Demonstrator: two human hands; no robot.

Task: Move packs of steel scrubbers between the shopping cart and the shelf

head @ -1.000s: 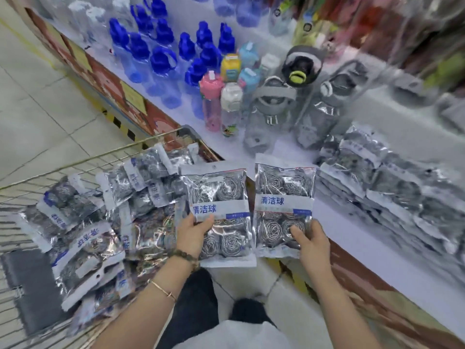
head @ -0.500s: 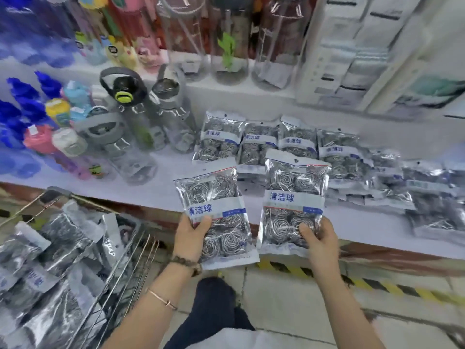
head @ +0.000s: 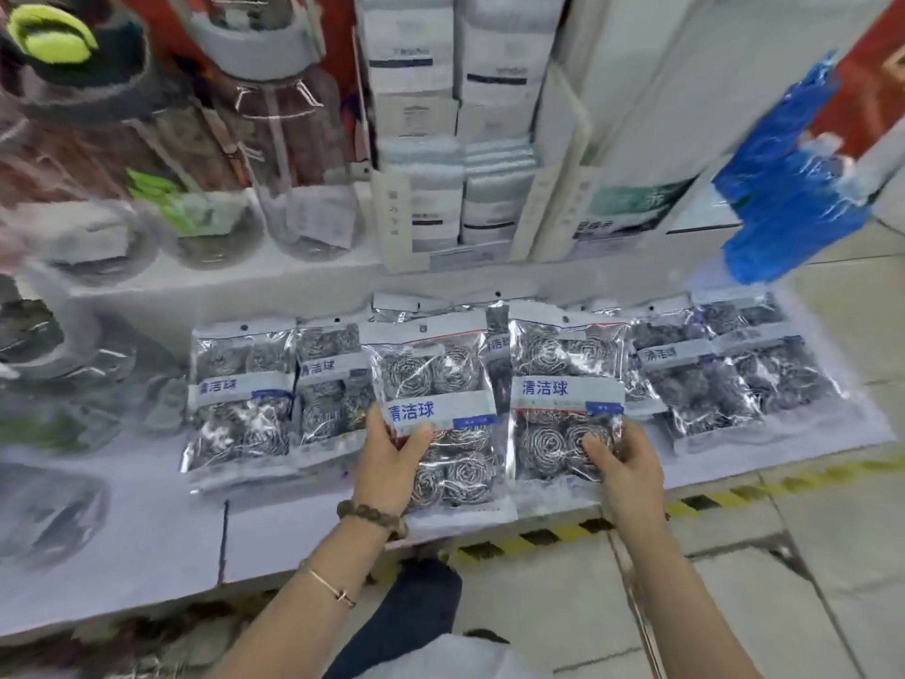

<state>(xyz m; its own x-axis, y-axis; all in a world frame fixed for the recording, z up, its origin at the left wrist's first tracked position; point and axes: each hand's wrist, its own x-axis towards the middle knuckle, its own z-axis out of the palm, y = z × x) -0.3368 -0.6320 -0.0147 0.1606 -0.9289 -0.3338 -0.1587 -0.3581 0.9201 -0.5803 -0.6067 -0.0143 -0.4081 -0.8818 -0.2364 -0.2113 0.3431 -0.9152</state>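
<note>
I hold two clear packs of steel scrubbers, each with a white and blue label band, over the white shelf [head: 147,526]. My left hand [head: 389,458] grips the left pack [head: 436,384] at its lower left, thumb on the label. My right hand [head: 624,465] grips the right pack [head: 565,379] at its lower right corner. Behind them a row of several more scrubber packs [head: 240,394] lies flat on the shelf, from the middle out to the right end [head: 764,365]. The shopping cart is out of view.
Clear water bottles [head: 303,154] stand on a raised step at the back left. White boxed goods [head: 440,139] stand behind the packs. A blue plastic bag [head: 793,178] hangs at the right. Yellow-black hazard tape [head: 563,531] lines the floor under the shelf edge.
The view has swung right, away from the cart, which has left the frame. Both hands carried their packs from beside the cart to over the row of packs on the shelf.
</note>
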